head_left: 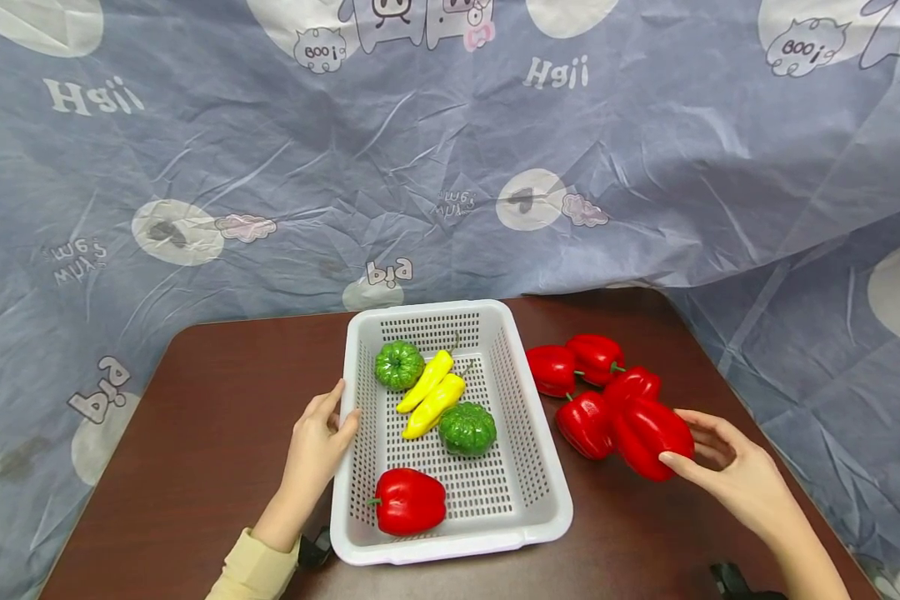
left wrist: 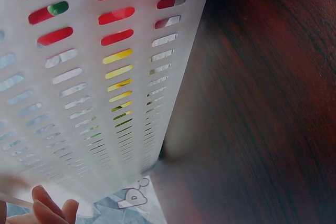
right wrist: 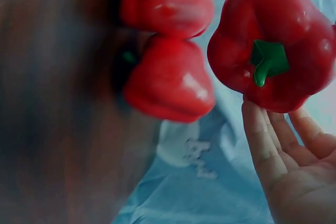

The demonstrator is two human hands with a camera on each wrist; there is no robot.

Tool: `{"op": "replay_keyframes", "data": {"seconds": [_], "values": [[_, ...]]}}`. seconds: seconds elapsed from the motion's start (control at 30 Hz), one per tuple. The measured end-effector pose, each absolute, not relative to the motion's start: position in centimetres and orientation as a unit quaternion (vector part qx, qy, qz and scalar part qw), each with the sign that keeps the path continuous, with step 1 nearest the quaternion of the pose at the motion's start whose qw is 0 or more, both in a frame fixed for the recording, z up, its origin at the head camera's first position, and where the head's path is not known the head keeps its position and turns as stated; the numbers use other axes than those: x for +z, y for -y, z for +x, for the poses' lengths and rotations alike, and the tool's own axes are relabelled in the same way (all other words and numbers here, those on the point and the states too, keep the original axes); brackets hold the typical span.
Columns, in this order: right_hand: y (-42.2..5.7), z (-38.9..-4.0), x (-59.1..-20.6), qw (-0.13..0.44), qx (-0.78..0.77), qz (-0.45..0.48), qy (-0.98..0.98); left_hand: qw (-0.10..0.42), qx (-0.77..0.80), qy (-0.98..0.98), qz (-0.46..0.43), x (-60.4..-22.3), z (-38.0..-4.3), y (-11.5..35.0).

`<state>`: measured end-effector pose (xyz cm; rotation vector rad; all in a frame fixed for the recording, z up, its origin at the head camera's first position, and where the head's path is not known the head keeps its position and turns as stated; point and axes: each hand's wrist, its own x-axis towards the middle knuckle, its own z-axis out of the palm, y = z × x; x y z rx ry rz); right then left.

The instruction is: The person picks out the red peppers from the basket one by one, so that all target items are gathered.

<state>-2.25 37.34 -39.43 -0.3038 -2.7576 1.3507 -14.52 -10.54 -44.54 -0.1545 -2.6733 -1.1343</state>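
Note:
A light grey perforated plastic basket [head_left: 528, 533] stands on the table. My left hand [head_left: 321, 437] holds its left rim, thumb at the top edge; in the left wrist view only some fingers [left wrist: 50, 205] show beside the basket wall [left wrist: 84, 98]. On the right, my right hand [head_left: 735, 467] grips a red bell pepper [head_left: 654, 437] between thumb and fingers, raised off the table. Its green stem faces the right wrist camera, where the pepper [right wrist: 273, 40] sits above the fingers. Several more red bell peppers [head_left: 551, 369] lie grouped between basket and hand.
Inside the basket are two green pumpkin-shaped vegetables [head_left: 399, 365], two yellow peppers [head_left: 435, 406] and one red bell pepper [head_left: 411, 502]. The dark brown table [head_left: 217, 433] has a printed grey-blue cloth [head_left: 435, 167] hanging behind it and down its right side.

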Motion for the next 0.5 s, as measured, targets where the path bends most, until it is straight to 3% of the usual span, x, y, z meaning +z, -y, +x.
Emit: {"op": "replay_keyframes", "data": {"seconds": [0.3,0.5], "values": [[-39.4,-0.9,-42.5,0.015,0.41,-0.184,0.893,0.11,-0.388,0.914,-0.052,-44.3,-14.5,10.5],[-40.5,-1.0,-43.1,-0.05,0.378,-0.229,0.896,0.112,-0.39,0.912,-0.052,-44.4,-14.5,10.5]]}}
